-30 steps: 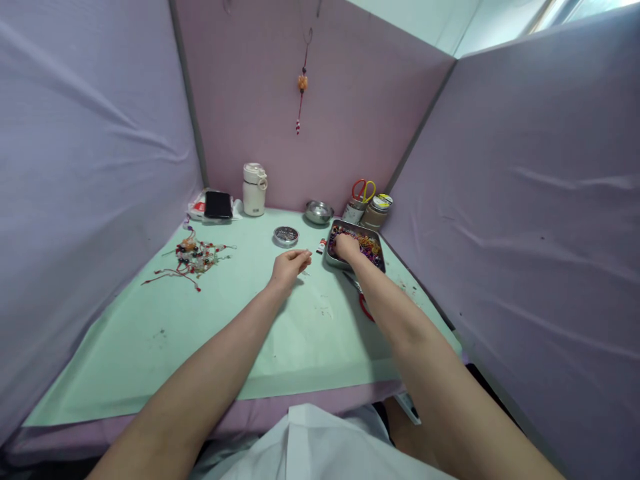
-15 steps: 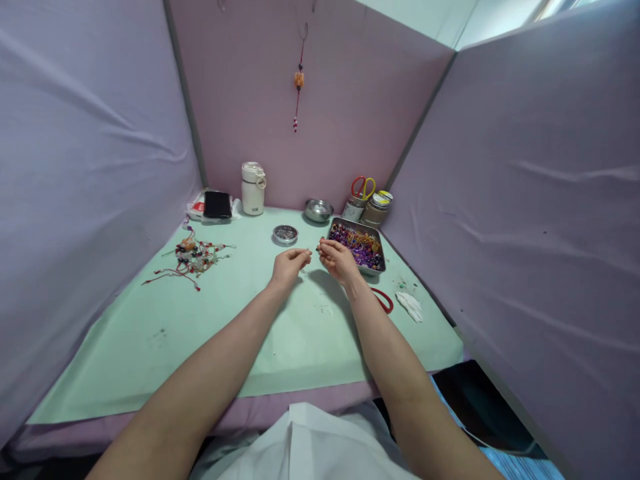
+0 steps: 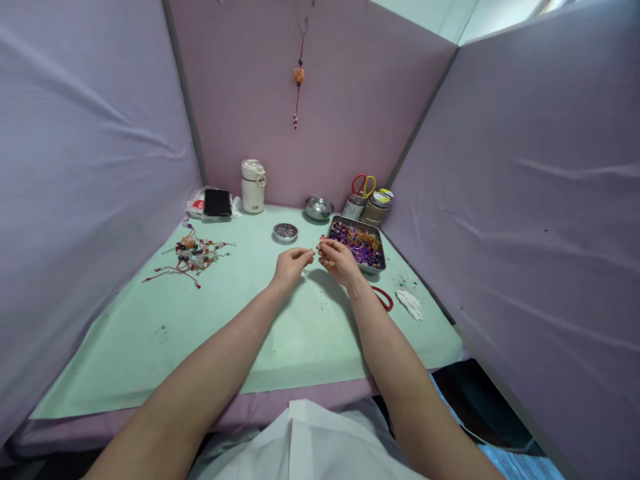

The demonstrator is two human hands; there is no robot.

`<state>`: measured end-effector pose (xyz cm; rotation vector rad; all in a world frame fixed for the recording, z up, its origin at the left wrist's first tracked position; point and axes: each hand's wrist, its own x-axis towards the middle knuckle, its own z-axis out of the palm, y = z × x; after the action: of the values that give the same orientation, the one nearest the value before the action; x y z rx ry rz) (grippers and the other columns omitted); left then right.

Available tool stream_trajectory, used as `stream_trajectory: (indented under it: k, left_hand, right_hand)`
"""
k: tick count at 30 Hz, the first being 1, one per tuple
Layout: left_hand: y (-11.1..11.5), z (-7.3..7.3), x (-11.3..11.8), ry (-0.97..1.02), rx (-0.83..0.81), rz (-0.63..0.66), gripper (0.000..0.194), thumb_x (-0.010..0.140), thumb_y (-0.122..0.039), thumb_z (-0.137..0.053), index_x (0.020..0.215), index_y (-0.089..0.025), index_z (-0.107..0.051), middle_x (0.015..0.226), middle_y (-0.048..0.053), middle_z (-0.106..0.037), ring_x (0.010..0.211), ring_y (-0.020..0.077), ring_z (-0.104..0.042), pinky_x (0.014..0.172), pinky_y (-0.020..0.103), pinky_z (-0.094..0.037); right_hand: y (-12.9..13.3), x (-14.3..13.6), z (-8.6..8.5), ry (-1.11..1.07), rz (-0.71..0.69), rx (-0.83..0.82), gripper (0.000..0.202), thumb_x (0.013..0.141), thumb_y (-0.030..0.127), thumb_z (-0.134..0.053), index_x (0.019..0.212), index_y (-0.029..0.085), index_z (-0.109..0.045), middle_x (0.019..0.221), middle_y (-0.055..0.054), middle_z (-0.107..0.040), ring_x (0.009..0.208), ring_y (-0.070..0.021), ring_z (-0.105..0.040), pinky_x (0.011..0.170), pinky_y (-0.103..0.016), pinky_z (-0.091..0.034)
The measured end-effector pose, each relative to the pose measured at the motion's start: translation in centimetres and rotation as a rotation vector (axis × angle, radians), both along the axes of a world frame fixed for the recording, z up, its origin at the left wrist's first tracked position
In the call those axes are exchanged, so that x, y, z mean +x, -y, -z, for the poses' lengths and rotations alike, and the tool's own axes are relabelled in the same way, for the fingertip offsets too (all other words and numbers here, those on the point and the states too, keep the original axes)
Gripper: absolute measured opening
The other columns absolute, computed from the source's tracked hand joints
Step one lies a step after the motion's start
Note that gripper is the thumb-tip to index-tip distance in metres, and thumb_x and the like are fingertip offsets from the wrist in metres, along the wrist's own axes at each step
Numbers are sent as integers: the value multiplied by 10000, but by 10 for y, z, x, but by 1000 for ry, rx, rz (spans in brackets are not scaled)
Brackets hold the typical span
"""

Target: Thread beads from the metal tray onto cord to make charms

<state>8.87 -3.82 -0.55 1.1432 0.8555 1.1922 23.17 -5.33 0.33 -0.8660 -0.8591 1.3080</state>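
My left hand (image 3: 293,265) and my right hand (image 3: 339,259) are raised over the middle of the green-covered table (image 3: 300,340), fingertips almost meeting. Both are closed in a pinch. What the left fingers hold is too small to make out. A tiny reddish item shows at the right fingertips, too small to name. Just beyond my right hand lies a metal tray (image 3: 384,261) filled with purple and orange beaded strings. A round dish (image 3: 285,233) of small silvery pieces sits behind my left hand.
Beaded cords (image 3: 195,255) lie at the left. Behind stand a black item (image 3: 217,203), a white bottle (image 3: 253,188), a metal bowl (image 3: 319,209) and jars (image 3: 376,208) with scissors. Red-handled scissors (image 3: 384,299) and a white crumpled cloth (image 3: 409,305) lie right. A beaded ornament (image 3: 299,75) hangs above.
My left fingertips have moved slightly right, closer to my right hand. The right fingers have shifted a little, and the dark bit seen at their tips no longer shows.
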Motion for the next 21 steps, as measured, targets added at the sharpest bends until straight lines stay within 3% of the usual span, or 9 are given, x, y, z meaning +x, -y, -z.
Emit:
stream_trajectory:
  k: [21]
  left_hand:
    - [1, 1, -1, -35, 20, 14, 304, 605, -422, -716, 731, -147, -701, 671, 52, -651, 654, 144, -568, 697, 296, -441]
  right_hand:
    - [3, -3, -3, 83, 20, -13, 295, 563, 318, -812, 776, 230, -626, 870, -4, -691, 757, -118, -597, 653, -244, -438]
